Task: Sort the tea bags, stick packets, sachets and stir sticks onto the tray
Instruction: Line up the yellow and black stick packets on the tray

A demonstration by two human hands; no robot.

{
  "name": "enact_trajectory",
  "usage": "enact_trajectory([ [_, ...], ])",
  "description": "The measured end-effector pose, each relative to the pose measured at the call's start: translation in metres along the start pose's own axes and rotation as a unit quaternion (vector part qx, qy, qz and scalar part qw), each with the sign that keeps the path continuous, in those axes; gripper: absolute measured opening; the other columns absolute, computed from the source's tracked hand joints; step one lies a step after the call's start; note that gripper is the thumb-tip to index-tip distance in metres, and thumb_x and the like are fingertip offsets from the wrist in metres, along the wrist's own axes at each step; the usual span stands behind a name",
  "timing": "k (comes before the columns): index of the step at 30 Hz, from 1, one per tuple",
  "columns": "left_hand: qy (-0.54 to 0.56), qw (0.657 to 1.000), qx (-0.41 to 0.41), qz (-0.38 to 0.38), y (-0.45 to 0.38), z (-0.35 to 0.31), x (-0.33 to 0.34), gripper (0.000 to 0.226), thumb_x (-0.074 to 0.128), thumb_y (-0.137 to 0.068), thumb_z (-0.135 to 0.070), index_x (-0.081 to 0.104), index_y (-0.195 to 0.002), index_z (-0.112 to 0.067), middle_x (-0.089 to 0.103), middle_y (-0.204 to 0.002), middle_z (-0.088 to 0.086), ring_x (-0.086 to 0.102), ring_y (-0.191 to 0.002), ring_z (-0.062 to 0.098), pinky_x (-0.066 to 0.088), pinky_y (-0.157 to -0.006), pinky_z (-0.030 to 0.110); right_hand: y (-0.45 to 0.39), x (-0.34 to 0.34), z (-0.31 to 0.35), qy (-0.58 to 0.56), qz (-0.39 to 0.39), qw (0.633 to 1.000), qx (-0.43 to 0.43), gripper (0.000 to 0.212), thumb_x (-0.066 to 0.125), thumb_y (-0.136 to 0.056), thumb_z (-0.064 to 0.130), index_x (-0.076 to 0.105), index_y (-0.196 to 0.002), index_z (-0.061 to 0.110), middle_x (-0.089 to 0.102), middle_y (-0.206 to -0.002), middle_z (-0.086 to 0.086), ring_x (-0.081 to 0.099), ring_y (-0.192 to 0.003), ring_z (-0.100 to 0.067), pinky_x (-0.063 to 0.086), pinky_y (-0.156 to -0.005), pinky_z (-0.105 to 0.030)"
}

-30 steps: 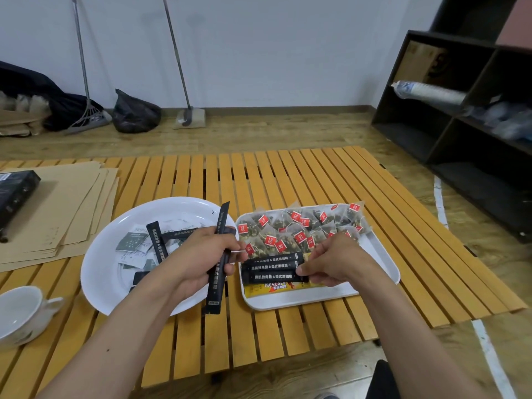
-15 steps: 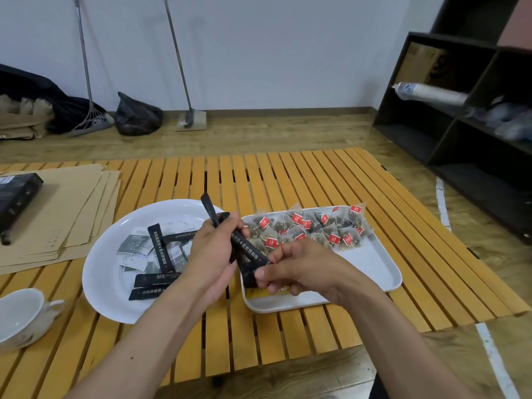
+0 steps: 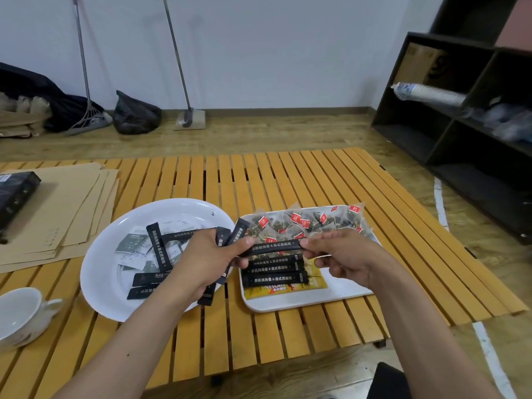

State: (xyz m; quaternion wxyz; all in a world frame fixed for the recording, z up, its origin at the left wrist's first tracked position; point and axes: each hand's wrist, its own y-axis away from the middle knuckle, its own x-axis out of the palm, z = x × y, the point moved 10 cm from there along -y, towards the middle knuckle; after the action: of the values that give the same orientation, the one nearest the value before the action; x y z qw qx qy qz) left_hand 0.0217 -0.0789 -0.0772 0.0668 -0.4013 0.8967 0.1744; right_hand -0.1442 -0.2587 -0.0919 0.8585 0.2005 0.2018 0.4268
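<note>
Held level above the white tray [image 3: 302,303], over the tea bags [image 3: 299,223]: one black stick packet [image 3: 275,247], pinched at its left end by the left hand [image 3: 201,260], which also clutches spare packets [image 3: 227,240], and at its right end by the right hand [image 3: 342,254]. Probably light, thin, bendy and slick; best gripped at the sealed ends. More packets on the near-left plate [image 3: 100,283].

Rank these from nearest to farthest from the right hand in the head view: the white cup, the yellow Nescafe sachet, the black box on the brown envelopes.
Measured from the right hand:
1. Yellow Nescafe sachet, just below the hand, on the tray's near edge.
2. White cup, at the table's near left corner, past the round plate.
3. Black box, far left, resting on the brown envelopes, slightly farther than the cup.
</note>
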Motion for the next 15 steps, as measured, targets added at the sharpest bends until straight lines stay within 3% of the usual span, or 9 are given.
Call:
enact_trajectory([
  [4, -0.041, 0.999, -0.014, -0.01, -0.001, 0.001, -0.012, 0.038, 0.059, -0.099, -0.041, 0.069, -0.09, -0.005, 0.066, -0.051, -0.005, 0.053, -0.039, 0.003, 0.039, -0.039, 0.017, -0.006, -0.012, -0.009, 0.036, -0.05, 0.998, 0.026, 0.017, 0.071, -0.094, 0.018, 0.073, -0.101, 0.003, 0.074, -0.079, -0.005, 0.056, -0.058, -0.011, 0.036, -0.045, -0.019],
  [6, -0.023, 0.999, -0.033, 0.002, -0.003, 0.006, -0.012, 0.034, 0.059, -0.1, -0.037, 0.068, -0.09, -0.005, 0.06, -0.046, -0.008, 0.047, -0.037, 0.003, 0.038, -0.04, 0.017, -0.009, -0.01, -0.011, 0.058, -0.062, 0.996, 0.031, 0.016, 0.07, -0.094, 0.016, 0.072, -0.101, 0.001, 0.075, -0.08, -0.007, 0.057, -0.059, -0.013, 0.036, -0.045, -0.02],
  [8, -0.002, 0.999, -0.051, 0.013, -0.005, 0.009, -0.009, 0.026, 0.061, -0.1, -0.031, 0.068, -0.093, -0.007, 0.062, -0.053, -0.008, 0.048, -0.04, 0.004, 0.038, -0.041, 0.017, -0.012, -0.008, -0.011, 0.076, -0.072, 0.994, 0.031, 0.016, 0.071, -0.094, 0.016, 0.072, -0.099, 0.001, 0.076, -0.079, -0.007, 0.056, -0.057, -0.012, 0.036, -0.044, -0.02],
  [11, 0.02, 0.997, -0.066, 0.032, -0.006, 0.011, -0.005, 0.013, 0.064, -0.096, -0.017, 0.069, -0.103, -0.006, 0.068, -0.081, 0.004, 0.058, -0.057, 0.01, 0.039, -0.047, 0.021, -0.014, -0.006, -0.009, 0.101, -0.088, 0.991, 0.026, 0.016, 0.074, -0.092, 0.018, 0.074, -0.095, 0.001, 0.076, -0.078, -0.008, 0.054, -0.052, -0.011, 0.035, -0.044, -0.02],
  [15, 0.029, 0.995, -0.071, 0.068, -0.005, 0.011, -0.001, 0.021, 0.066, -0.092, -0.01, 0.071, -0.113, -0.011, 0.071, -0.089, 0.006, 0.067, -0.066, 0.012, 0.038, -0.05, 0.023, -0.016, -0.008, -0.007, 0.131, -0.107, 0.985, 0.019, 0.021, 0.075, -0.091, 0.02, 0.076, -0.092, -0.001, 0.077, -0.079, -0.01, 0.051, -0.05, -0.011, 0.036, -0.044, -0.021],
])
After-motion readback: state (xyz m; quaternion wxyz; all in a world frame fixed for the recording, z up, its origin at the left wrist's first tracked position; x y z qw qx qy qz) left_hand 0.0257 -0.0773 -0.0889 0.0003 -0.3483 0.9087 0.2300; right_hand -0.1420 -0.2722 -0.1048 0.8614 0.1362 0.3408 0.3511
